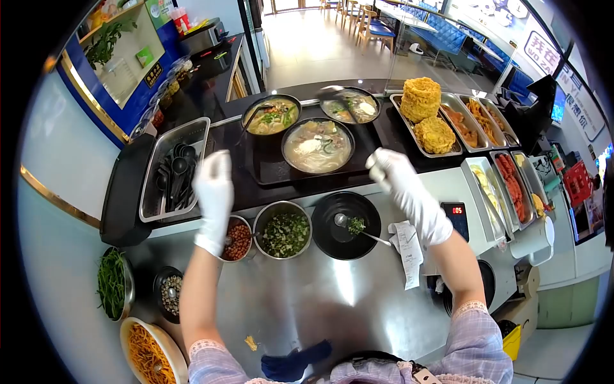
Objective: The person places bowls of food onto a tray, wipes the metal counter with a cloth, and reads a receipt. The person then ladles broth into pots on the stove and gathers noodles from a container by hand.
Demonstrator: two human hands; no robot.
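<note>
My left hand (214, 185), in a white glove, is closed and slightly blurred beside the metal tray (146, 192) of black spoons (180, 168); what its fingers hold, if anything, is hidden. Also gloved, my right hand (396, 174) is closed around the handle end of a long black spoon (359, 125), blurred, whose head is over the back right soup bowl (366, 109). A front noodle soup bowl (318, 146) and a back left one (275, 115) share the dark tray (268, 174). A black spoon rests in the back left bowl.
Nearer me are peanuts (238, 240), chopped greens (281, 234), a black bowl (329, 240) with a metal spoon, and a receipt (407, 253). Fried noodle cakes (421, 100) and food trays stand right. Shredded carrot (150, 355) and green vegetables (113, 281) are left. A dark cloth (294, 363) lies in front.
</note>
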